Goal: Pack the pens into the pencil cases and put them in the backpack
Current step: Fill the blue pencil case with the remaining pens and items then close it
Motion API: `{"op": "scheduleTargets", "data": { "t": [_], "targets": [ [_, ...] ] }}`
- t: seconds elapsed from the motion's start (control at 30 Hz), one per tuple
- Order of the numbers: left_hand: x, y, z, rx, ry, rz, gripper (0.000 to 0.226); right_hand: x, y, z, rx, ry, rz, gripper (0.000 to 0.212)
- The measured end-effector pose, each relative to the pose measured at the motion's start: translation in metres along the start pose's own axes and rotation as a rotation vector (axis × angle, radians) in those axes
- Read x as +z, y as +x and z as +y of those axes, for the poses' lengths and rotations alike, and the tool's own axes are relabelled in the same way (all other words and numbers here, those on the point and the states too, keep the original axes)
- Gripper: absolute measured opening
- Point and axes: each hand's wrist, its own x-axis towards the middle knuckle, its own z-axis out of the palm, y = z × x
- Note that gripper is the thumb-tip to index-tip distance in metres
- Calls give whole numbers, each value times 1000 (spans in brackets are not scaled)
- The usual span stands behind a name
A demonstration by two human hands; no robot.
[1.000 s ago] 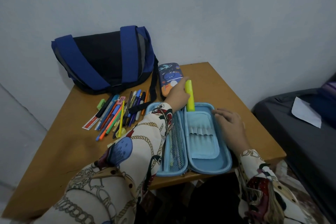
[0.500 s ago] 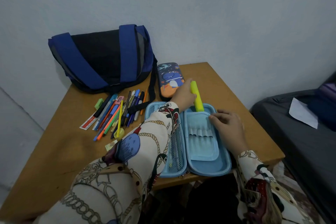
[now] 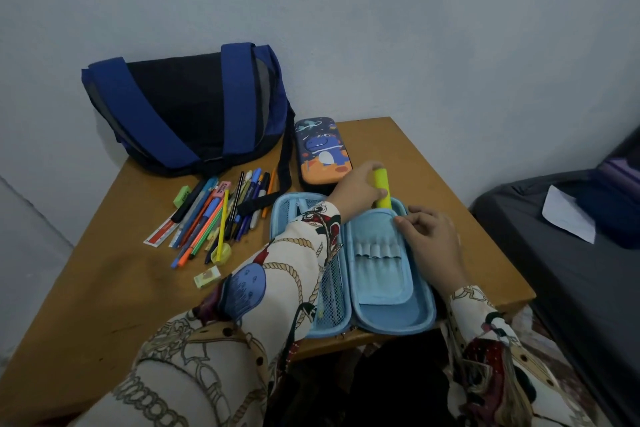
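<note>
since a second ago the left hand, clamped on a chunky yellow highlighter, has tilted it over the open light-blue pencil case on the wooden tabletop; right hand's fingertips pinch its inner flap aside, likely making room.

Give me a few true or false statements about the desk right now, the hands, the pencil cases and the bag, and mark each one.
1. The left hand grips a yellow highlighter. True.
2. The blue pencil case is zipped shut. False: it lies open.
3. The dinosaur pencil case is closed. True.
4. The loose pens are in the backpack. False: they lie on the table.
5. The right hand holds a ruler. False: its fingers touch the blue case's inner flap.
</note>
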Motion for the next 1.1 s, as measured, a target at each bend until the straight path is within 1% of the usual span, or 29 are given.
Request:
{"op": "scheduleTargets", "data": {
  "t": [0.03, 0.1, 0.17, 0.3, 0.43, 0.57, 0.7, 0.77, 0.83, 0.9, 0.93, 1.0, 1.03, 1.07, 1.1],
  "targets": [
    [0, -1, 1, -3, 51, -15, 43, 1, 1, 1, -3, 6, 1, 23],
    [0, -3, 1, -9, 132, -32, 34, 2, 2, 6, -8, 19, 4, 25],
    [-1, -6, 0, -15, 157, -22, 27, 2, 2, 8, -15, 18, 1, 25],
    [-1, -11, -3, -21, 161, -9, 19, 1, 1, 3, -8, -15, -2, 25],
    [1, -15, -3, -3, 278, -52, 14, 1, 2, 4, -9, -32, -4, 26],
    [6, -24, -1, 54, 377, -48, 17, 3, 3, 8, -20, -40, -1, 28],
    [12, -35, 0, 162, 700, -56, 31, 3, 3, 6, -5, -55, -1, 29],
    [10, -41, -1, 198, 745, -38, 32, 3, 3, 8, -6, -40, 3, 28],
    [-1, -47, 0, 244, 651, 55, 32, 4, 4, 11, -17, -8, 10, 30],
    [-21, -52, -2, 270, 526, 242, 29, 5, 3, 14, -16, 11, 20, 31],
    [-34, -54, -5, 253, 484, 357, 30, 5, 3, 15, -14, 17, 22, 32],
    [-64, -59, -17, 133, 489, 564, 33, 6, 4, 15, -11, 26, 18, 32],
    [-79, -61, -26, 47, 550, 619, 33, 6, 4, 15, -14, 26, 12, 29],
    [-93, -63, -35, -41, 647, 636, 33, 6, 4, 16, -19, 25, 3, 25],
    [-104, -65, -45, -115, 753, 619, 31, 6, 4, 16, -25, 22, -3, 24]
  ]
}}
